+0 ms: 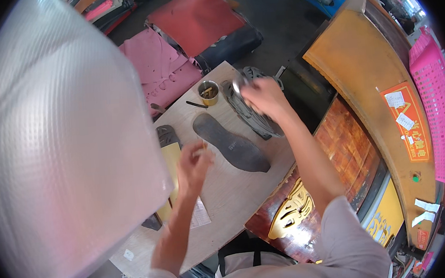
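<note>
My left hand (192, 167) is closed above the table, its fingers pinching a small orange-and-pale stick that looks like a cigarette (204, 148). My right hand (265, 98) is closed on a shiny rounded metal object (238, 83), smeared by motion, so its kind is unclear. It hovers over a pile of dark grey cut pieces (246, 113) at the table's far right. Between my hands a dark grey sole-shaped piece (230, 143) lies flat. Beyond it stands a metal tin (208, 90) holding short stubs, with a thin black stick (197, 104) beside it.
A large translucent sheet (66, 141) blocks the left side. To the right is an orange-yellow press (374, 69), with a gold-coloured cutting die (293, 209) on its reddish-brown pad (346, 145). Pink sheets (159, 65) and red sheets (197, 20) lie beyond the table (227, 201).
</note>
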The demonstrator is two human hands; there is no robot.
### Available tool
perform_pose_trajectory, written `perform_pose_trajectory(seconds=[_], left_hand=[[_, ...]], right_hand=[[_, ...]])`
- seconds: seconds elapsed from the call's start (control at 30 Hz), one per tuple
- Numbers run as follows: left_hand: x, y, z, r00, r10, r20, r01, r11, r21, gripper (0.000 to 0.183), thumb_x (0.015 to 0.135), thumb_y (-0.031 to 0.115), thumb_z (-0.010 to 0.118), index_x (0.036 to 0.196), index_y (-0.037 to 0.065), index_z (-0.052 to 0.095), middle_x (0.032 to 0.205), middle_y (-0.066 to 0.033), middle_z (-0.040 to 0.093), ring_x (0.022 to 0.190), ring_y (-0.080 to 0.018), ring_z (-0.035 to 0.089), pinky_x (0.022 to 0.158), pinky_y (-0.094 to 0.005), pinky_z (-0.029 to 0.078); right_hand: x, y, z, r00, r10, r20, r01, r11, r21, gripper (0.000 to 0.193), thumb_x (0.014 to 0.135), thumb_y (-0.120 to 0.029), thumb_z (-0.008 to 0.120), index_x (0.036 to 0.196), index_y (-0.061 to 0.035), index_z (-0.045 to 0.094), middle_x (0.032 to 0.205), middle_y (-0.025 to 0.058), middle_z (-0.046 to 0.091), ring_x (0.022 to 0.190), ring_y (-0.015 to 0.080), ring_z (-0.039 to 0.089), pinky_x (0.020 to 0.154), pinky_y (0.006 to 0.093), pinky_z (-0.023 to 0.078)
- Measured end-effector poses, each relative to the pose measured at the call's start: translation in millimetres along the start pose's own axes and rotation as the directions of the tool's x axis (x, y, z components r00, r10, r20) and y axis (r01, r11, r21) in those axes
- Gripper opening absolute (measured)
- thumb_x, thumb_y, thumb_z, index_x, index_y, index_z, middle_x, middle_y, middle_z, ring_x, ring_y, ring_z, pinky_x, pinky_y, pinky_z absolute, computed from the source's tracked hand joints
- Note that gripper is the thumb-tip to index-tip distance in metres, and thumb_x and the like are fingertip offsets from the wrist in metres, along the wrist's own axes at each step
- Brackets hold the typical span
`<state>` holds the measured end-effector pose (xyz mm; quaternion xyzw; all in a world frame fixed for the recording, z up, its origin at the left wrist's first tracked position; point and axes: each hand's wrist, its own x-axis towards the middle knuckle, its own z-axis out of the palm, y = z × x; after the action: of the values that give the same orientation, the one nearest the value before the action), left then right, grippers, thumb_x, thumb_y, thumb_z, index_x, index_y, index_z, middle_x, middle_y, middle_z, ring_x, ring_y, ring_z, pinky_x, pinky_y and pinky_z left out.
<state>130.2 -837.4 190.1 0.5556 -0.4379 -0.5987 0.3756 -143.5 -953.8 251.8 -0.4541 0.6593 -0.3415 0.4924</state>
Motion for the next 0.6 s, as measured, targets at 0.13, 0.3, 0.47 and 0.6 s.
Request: perform_pose_trajectory(seconds=[0.13, 0.3, 0.47, 0.6], left_hand=[[118.0, 14.0, 17.9, 0.996, 0.092, -0.009, -0.092, 0.994, 0.056, 0.038, 0.107, 0.017, 0.061, 0.138, -0.004, 0.061, 0.117, -0.0112, 0.070, 0.091, -0.0201, 0.076, 0.071, -0.0307, 0.064], [210.5, 31.0, 29.4, 0.998, 0.059, 0.013, -0.059, 0.917, 0.396, 0.027, 0.104, 0.018, 0.061, 0.123, 0.003, 0.073, 0.101, -0.0129, 0.076, 0.078, -0.0218, 0.080, 0.065, -0.0341, 0.065], [259.0, 36.6, 46.9, 0.986, -0.124, 0.110, 0.009, 0.704, 0.710, 0.028, 0.104, 0.021, 0.060, 0.119, 0.004, 0.076, 0.093, -0.0147, 0.079, 0.070, -0.0235, 0.079, 0.060, -0.0372, 0.066], [276.0, 31.8, 59.3, 0.978, -0.200, 0.064, 0.064, 0.576, 0.815, 0.024, 0.099, 0.019, 0.061, 0.104, 0.002, 0.078, 0.078, -0.0162, 0.078, 0.063, -0.0247, 0.078, 0.061, -0.0369, 0.065]], right_hand=[[-109.4, 46.6, -32.3, 0.992, 0.128, -0.021, -0.122, 0.978, 0.170, 0.016, 0.095, -0.010, 0.065, 0.083, -0.0008, 0.068, 0.067, 0.0037, 0.064, 0.048, 0.0085, 0.053, 0.044, 0.0261, 0.038], [-212.8, 108.8, -49.5, 0.975, 0.220, -0.032, -0.210, 0.959, 0.192, 0.017, 0.098, -0.011, 0.067, 0.085, -0.0015, 0.070, 0.068, 0.0022, 0.064, 0.051, 0.0068, 0.054, 0.046, 0.0251, 0.041], [-269.7, 140.8, -53.4, 0.897, 0.432, -0.096, -0.356, 0.832, 0.425, 0.021, 0.101, -0.016, 0.070, 0.086, -0.0013, 0.071, 0.070, 0.0023, 0.066, 0.052, 0.0067, 0.055, 0.047, 0.0249, 0.042], [-281.3, 142.6, -53.3, 0.900, 0.418, -0.126, -0.303, 0.806, 0.508, 0.022, 0.103, -0.018, 0.071, 0.090, -0.0003, 0.072, 0.071, 0.0022, 0.066, 0.053, 0.0068, 0.054, 0.048, 0.0246, 0.042]])
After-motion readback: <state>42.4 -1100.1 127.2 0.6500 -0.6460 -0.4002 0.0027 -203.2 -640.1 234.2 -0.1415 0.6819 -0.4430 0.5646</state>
